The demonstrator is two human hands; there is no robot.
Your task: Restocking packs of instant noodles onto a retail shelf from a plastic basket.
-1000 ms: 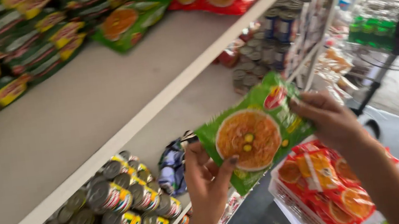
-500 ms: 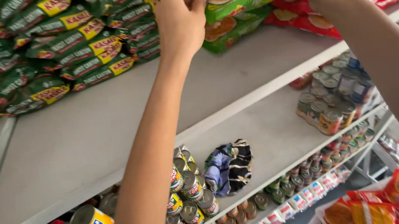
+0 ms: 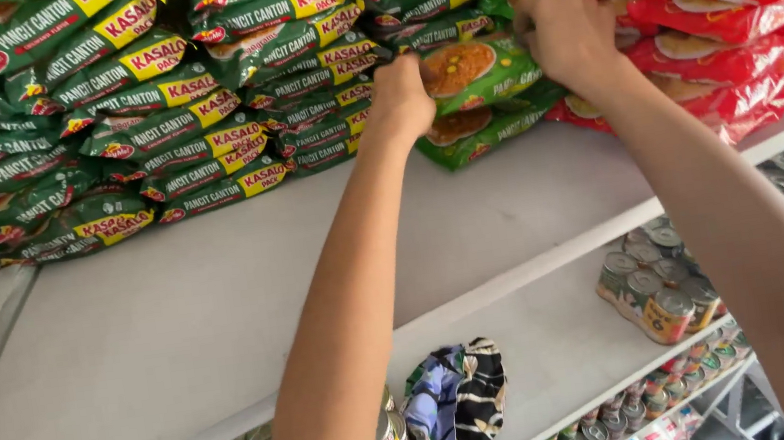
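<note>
Since half a second ago both hands have dropped from above the stack to its front — the green plastic noodle packet with an orange noodle picture (image 3: 478, 70) now lies on the short green pile at the back of the white upper shelf (image 3: 173, 319). Left hand (image 3: 401, 98) curled shut against the packet's left edge. Right hand (image 3: 570, 35) fingers pinch its right end, beside the red noodle packets (image 3: 740, 23). Dark green packs (image 3: 148, 131) stacked left.
</note>
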